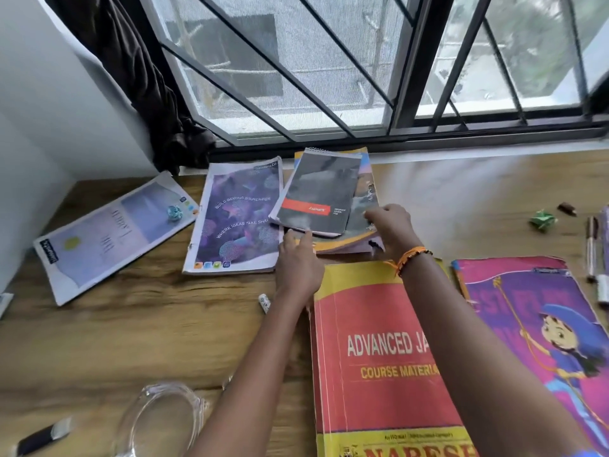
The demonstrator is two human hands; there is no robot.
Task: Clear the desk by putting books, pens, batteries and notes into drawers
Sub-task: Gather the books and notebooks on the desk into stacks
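Note:
A grey spiral pad with a red band lies on a worn yellow-edged book near the window. My left hand rests at the near edge of that stack, fingers touching the pad's lower edge. My right hand, with an orange thread on the wrist, grips the book's torn right corner. Left of the stack lie a purple notebook and a pale blue notebook. Closer to me sit a red and yellow Java book and a pink cartoon book.
The wooden desk also carries a small battery, a crumpled blue wrapper, a green paper scrap, pens at the right edge, a clear plastic piece and a dark marker. A barred window runs behind.

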